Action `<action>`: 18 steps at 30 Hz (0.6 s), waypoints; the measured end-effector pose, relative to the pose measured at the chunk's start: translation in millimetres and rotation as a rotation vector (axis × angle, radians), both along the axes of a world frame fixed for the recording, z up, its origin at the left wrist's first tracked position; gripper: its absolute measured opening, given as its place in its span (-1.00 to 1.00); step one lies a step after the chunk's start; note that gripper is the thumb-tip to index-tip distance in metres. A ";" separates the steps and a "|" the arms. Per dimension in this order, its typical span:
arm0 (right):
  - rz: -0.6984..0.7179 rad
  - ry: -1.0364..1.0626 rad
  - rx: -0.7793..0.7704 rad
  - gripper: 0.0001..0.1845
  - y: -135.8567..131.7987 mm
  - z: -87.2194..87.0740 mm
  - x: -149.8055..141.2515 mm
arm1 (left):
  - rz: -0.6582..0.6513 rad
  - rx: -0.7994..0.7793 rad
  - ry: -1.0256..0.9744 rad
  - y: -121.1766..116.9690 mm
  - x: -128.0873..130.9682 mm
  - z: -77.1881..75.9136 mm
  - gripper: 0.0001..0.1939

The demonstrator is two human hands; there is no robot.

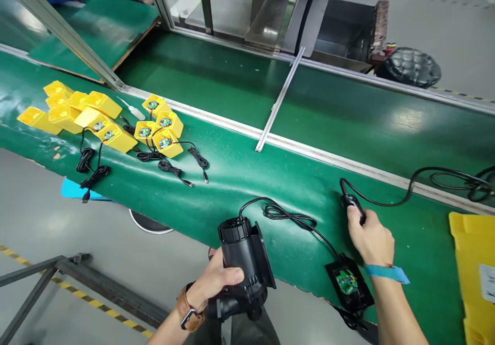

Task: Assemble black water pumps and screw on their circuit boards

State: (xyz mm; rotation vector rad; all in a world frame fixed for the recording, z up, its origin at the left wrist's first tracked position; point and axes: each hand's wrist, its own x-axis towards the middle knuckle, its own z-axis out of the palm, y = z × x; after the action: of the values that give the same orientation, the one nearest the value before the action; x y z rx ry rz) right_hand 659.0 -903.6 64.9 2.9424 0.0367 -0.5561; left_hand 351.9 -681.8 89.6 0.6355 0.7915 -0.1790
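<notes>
My left hand [224,278] is wrapped around a black plastic body that looks like a water pump [242,257], holding it at the table's front edge with its ribbed end up. From that end runs a black cable [288,216], tied in a bundle, to an open black box [350,285] with a green circuit board inside. Further right, my right hand [371,236] is closed on a slim black cord connector [353,206]; its thumb lies along the top. The connector's cord [406,195] loops away to the right. My palm hides the connector's lower end.
Yellow housings [96,105], several with circuit boards and bundled black cables [96,175], stand on the green bench [232,169] at left. A white-handled tool [135,112] lies behind them. A metal rail [280,100] crosses the recessed green surface. Yellow sheets [474,257] lie at right.
</notes>
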 end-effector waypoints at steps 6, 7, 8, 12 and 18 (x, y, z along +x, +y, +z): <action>0.015 -0.003 -0.084 -0.39 2.4 2.4 -2.5 | -0.011 -0.019 0.009 -0.5 0.1 2.5 -0.11; 0.013 0.000 -0.095 -0.38 3.2 3.5 -2.9 | -0.011 -0.024 0.007 -0.1 0.5 3.8 -0.11; 0.011 0.005 -0.105 -0.37 4.3 4.5 -3.3 | -0.013 -0.025 0.002 0.3 1.1 5.2 -0.11; -0.011 0.017 -0.121 -0.33 7.7 6.0 -4.9 | -0.051 0.009 0.008 1.6 4.5 11.9 -0.07; -0.018 -0.056 -0.042 -0.32 2.6 -0.3 -5.4 | -0.141 0.115 0.193 2.9 11.9 24.7 0.03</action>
State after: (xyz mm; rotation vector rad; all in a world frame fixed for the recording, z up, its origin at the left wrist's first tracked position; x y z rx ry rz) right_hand 653.6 -901.0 64.6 2.9190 -0.0081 -0.4703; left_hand 363.8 -678.9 114.3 0.7914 0.9478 -0.3289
